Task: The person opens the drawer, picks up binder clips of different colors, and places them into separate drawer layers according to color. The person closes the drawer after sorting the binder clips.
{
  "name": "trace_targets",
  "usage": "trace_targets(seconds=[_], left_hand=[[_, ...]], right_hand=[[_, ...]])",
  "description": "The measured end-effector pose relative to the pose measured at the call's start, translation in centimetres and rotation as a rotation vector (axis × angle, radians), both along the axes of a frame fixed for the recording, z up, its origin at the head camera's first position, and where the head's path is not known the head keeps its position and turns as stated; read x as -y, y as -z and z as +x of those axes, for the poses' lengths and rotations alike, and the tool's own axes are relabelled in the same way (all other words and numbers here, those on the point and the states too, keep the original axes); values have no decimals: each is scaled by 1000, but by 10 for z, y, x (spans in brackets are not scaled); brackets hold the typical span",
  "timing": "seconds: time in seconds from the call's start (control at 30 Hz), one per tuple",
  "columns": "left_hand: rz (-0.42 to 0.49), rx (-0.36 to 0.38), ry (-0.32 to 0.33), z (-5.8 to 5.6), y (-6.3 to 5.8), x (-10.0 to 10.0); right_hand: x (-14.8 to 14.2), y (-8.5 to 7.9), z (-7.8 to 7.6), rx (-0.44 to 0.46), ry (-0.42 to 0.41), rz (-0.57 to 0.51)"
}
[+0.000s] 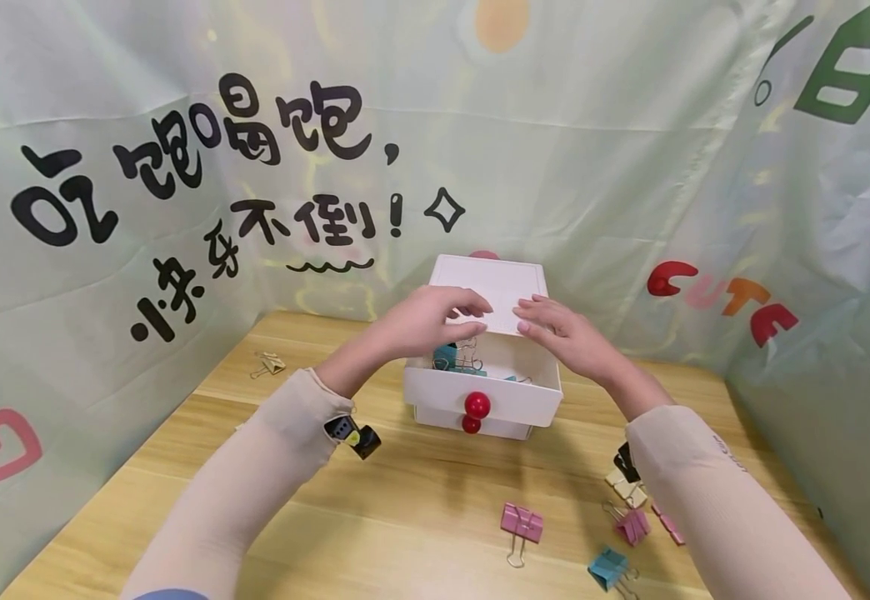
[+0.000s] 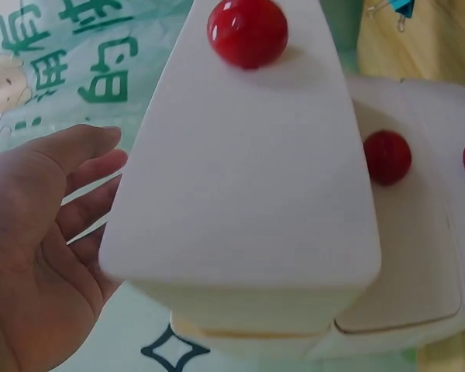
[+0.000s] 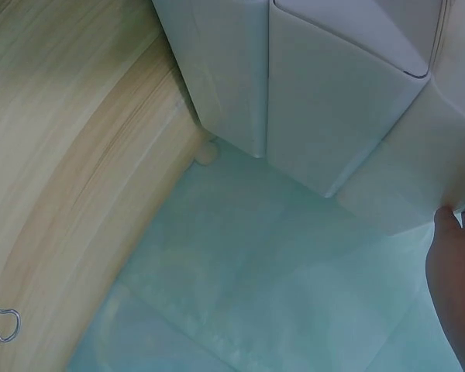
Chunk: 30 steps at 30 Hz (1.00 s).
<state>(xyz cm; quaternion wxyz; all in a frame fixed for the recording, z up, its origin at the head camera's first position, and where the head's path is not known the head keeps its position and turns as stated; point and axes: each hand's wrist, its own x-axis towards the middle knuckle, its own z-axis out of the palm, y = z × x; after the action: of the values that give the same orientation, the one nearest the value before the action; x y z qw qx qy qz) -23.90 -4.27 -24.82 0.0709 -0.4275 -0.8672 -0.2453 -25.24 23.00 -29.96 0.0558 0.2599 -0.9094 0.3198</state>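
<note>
A small white drawer unit (image 1: 472, 279) stands at the back of the table, its upper drawer (image 1: 435, 390) pulled out. Teal binder clips (image 1: 446, 357) lie inside that drawer. Above its left side is my left hand (image 1: 442, 321), fingers loosely bent and holding nothing. My right hand (image 1: 566, 337) reaches over the right side, fingers fairly straight, also holding nothing. Whether either hand touches the unit cannot be told from the head view. In the left wrist view, the left hand (image 2: 46, 248) is beside the drawer front (image 2: 240, 170). The right wrist view shows part of the right hand (image 3: 453, 287) by the white casing.
On the table's front right lie a pink binder clip (image 1: 522, 522), a teal one (image 1: 608, 568), another pink one (image 1: 633, 527) and a cream one (image 1: 627, 489). A cream clip (image 1: 272, 362) sits at the back left. Printed cloth (image 1: 592, 167) hangs behind the table.
</note>
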Motion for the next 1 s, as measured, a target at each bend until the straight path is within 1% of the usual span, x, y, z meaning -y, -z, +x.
trace_targets(seconds=[0.1, 0.2, 0.47, 0.57, 0.67, 0.77, 0.87, 1.0], left_hand=[[29, -9, -29, -5, 1, 7], [49, 6, -69, -11, 4, 13], [111, 91, -185, -29, 16, 26], [127, 121, -214, -36, 21, 29], [142, 145, -228, -44, 27, 30], [159, 162, -226, -51, 33, 31], [168, 186, -201, -56, 37, 31], [156, 218, -167, -57, 39, 29]], right_hand=[[-1, 0, 0, 0, 1, 2], [-1, 0, 0, 1, 5, 9], [-1, 1, -1, 12, 10, 11], [-1, 1, -1, 17, 13, 13], [0, 1, -1, 16, 13, 11], [-1, 1, -1, 12, 11, 9], [-1, 1, -1, 11, 9, 8], [-1, 1, -1, 10, 9, 4]])
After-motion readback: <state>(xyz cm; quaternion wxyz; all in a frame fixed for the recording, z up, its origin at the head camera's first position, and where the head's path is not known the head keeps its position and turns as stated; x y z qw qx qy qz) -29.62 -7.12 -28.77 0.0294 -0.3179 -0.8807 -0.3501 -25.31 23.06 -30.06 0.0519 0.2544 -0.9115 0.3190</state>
